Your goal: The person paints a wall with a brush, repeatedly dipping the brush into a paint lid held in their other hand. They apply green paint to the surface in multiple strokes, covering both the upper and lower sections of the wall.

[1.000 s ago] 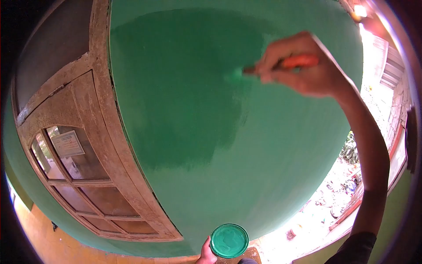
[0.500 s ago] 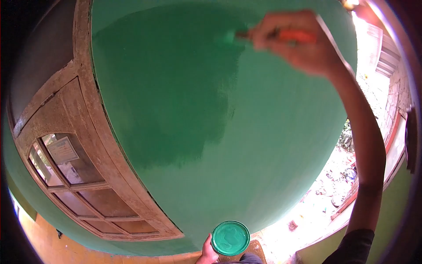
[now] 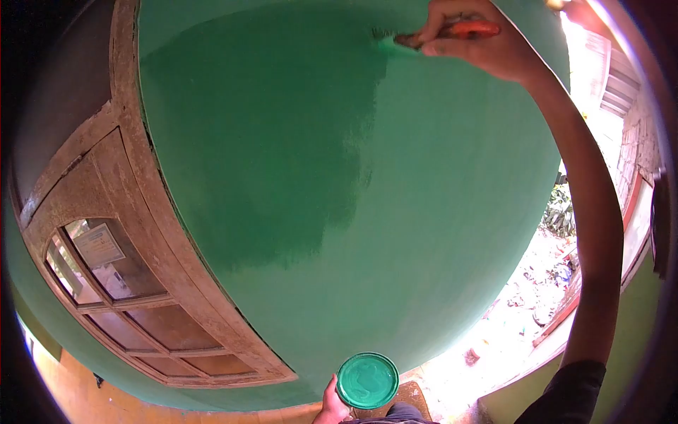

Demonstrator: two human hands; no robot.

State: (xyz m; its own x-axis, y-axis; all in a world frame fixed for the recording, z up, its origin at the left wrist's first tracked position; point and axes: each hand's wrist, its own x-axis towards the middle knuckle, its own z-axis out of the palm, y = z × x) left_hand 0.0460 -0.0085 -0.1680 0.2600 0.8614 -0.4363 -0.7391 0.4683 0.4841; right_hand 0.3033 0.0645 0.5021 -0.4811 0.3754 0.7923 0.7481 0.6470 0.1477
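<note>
High on the wall, my right hand (image 3: 480, 46) is closed around the red-orange handle of a paintbrush (image 3: 406, 40). Its bristles, green with paint, touch the wall near the upper right edge of a darker green patch (image 3: 268, 134). The lighter green wall (image 3: 438, 212) spreads around and below that patch. At the bottom, my left hand (image 3: 333, 404) grips the side of a round can of green paint (image 3: 368, 380), held upright with its open top facing me. Most of the left hand's fingers are hidden behind the can.
A worn wooden door frame with a glass-paned door (image 3: 120, 283) borders the wall on the left, with a paper notice (image 3: 99, 245) in one pane. Tiled floor (image 3: 141, 396) shows below. Bright outdoor ground with plants (image 3: 560, 212) lies to the right.
My right hand has moved slightly upward with the paintbrush, its bristles shifting a little higher along the dark patch's edge. The paint can has moved slightly left and up.
</note>
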